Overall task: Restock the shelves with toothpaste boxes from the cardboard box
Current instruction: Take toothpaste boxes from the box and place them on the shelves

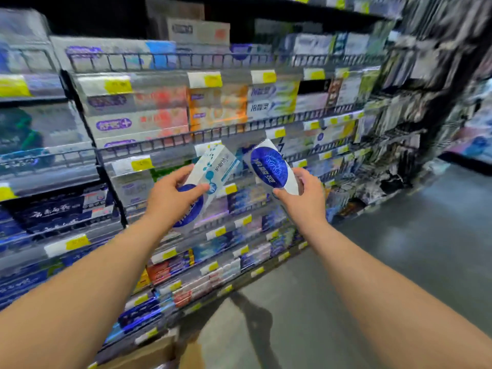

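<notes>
My left hand (173, 194) grips a white toothpaste box (213, 166) with a blue oval and teal dots, tilted up to the right. My right hand (300, 194) grips a second white toothpaste box (269, 166) with a large blue oval, tilted up to the left. Both boxes are held in the air in front of the wire shelves (218, 133), around the third tier. The cardboard box (149, 355) shows at the bottom edge, on the floor below my left arm.
Several tiers of wire-fronted shelves hold rows of toothpaste boxes with yellow price tags (213, 79). Racks of hanging goods (415, 102) stand to the right. Grey floor (399, 249) stretches to the right of the shelves. The picture is blurred.
</notes>
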A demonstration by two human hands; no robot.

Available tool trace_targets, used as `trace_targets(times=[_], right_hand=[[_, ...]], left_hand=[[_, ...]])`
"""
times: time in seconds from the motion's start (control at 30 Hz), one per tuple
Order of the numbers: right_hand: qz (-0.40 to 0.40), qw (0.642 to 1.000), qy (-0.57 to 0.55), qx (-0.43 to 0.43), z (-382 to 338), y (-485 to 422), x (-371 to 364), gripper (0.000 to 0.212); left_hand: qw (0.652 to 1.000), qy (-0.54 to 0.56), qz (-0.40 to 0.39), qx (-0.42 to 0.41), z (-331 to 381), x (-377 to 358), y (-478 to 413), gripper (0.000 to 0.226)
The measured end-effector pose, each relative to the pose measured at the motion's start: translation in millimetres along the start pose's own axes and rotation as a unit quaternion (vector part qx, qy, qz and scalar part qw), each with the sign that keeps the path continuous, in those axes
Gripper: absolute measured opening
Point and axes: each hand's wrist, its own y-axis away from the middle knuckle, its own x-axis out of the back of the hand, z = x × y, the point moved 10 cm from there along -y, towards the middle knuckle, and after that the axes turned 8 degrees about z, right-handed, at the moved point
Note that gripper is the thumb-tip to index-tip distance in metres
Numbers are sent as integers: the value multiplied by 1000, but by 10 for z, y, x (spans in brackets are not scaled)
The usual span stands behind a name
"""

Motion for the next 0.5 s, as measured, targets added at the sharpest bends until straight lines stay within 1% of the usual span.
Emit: trace_targets(times=[0.07,0.17,0.3,0.4,0.5], right_hand=[[16,1000,2,10,3,-285,248,46],[32,999,-8,35,16,-710,433,47],[45,996,4,75,13,-1320,456,44],[67,990,49,113,-3,-1807,381,49],[66,982,80,158,-41,-2348,219,48]], left_hand=[[1000,1,14,-16,286,-168,-126,59],[998,0,32,-47,672,-387,-363,56],[990,-29,56,-125,1133,-674,-790,56],[974,-72,99,-191,1433,-838,-1183,60],[945,-128,140,-265,1784,-1026,-1556,58]])
